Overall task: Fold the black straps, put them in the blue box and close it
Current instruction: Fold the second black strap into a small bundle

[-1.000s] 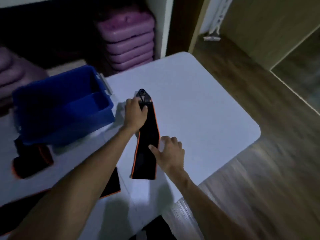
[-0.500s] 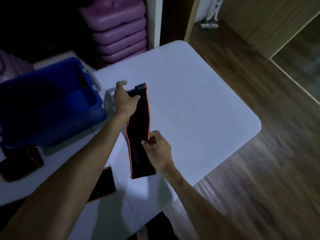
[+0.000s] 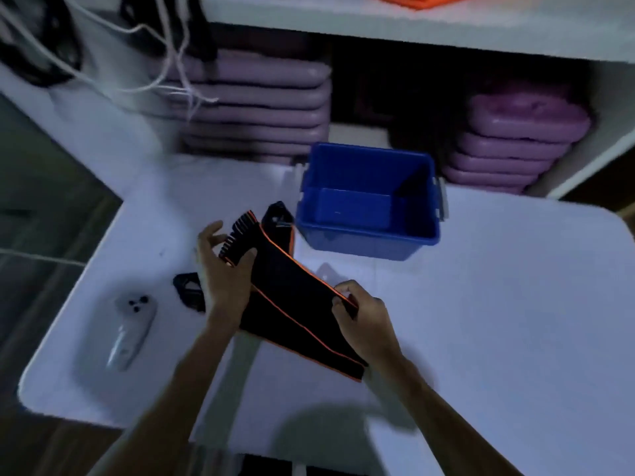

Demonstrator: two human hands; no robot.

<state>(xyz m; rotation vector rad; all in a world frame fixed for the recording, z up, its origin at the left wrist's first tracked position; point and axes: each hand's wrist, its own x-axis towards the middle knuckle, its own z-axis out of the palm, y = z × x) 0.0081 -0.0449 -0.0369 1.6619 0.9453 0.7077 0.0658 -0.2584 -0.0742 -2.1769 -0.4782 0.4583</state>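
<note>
Left hand (image 3: 225, 280), right hand (image 3: 360, 317) pinch strap (image 3: 292, 304); lower layers hidden

The picture was dim and bluish. Soft light fell from above onto the white table (image 3: 498, 304), and the arms cast dark shadows on its near part. Everything looked a little blurry, most of all at the edges. The far shelf (image 3: 412, 32) bent and tilted near the picture's top.

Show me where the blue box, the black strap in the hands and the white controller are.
blue box (image 3: 369, 240): head view, front wall below the rim.
black strap (image 3: 292, 297): head view, middle of the fabric between the hands.
white controller (image 3: 132, 324): head view, middle of its body.
</note>
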